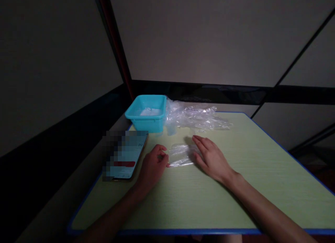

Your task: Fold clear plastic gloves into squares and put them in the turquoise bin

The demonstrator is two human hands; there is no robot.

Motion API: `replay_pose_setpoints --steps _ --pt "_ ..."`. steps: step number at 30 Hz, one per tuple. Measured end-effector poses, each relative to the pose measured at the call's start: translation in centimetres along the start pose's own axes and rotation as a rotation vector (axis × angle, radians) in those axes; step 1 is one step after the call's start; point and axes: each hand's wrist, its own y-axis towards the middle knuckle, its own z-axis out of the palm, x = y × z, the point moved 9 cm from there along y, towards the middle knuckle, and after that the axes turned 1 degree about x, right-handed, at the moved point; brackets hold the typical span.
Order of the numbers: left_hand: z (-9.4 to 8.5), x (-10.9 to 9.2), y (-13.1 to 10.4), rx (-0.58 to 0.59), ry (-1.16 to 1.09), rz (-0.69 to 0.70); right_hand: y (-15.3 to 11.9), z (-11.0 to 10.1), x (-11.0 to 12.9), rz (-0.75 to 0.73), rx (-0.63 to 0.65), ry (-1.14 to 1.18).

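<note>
A small clear plastic bag point(180, 155) lies flat on the table between my two hands, with shiny creases along its long edges. My left hand point(153, 164) is at its left end, the fingers curled and closed on the edge there. Over the bag's right end rests my right hand point(213, 159), palm down, its fingers stretched out and the thumb apart. That hand covers the right end of the bag.
A turquoise plastic basket point(148, 123) with something whitish inside stands at the back left. Beside it spreads a heap of clear plastic bags point(196, 116). A phone point(128, 159), partly pixelated, lies left of my left hand. The pale green table point(204, 204) has a blue edge.
</note>
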Motion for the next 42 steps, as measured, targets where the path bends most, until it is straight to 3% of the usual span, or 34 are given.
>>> replay_pose_setpoints --steps 4,10,32,35,38,40,42 --pt "0.0 0.1 0.0 -0.001 -0.003 -0.006 -0.4 1.9 0.9 -0.047 0.149 -0.102" --pt "0.0 0.0 0.0 0.004 -0.006 -0.017 -0.8 3.5 -0.1 -0.008 0.227 -0.126" --pt "-0.3 0.3 0.1 -0.014 -0.019 -0.102 -1.3 4.0 -1.1 0.136 0.248 -0.133" --pt "-0.9 0.0 0.0 -0.046 0.053 -0.036 -1.2 4.0 -1.0 0.139 0.254 -0.144" --pt "-1.2 -1.7 -0.6 -0.106 0.293 0.135 -1.2 4.0 -1.0 0.142 0.276 -0.165" --pt "0.4 -3.6 -1.5 -0.064 0.471 0.296 -1.2 4.0 -0.9 0.135 0.288 -0.183" --pt "3.5 -5.5 -2.5 0.073 0.591 0.469 -1.2 4.0 -0.9 0.127 0.291 -0.201"
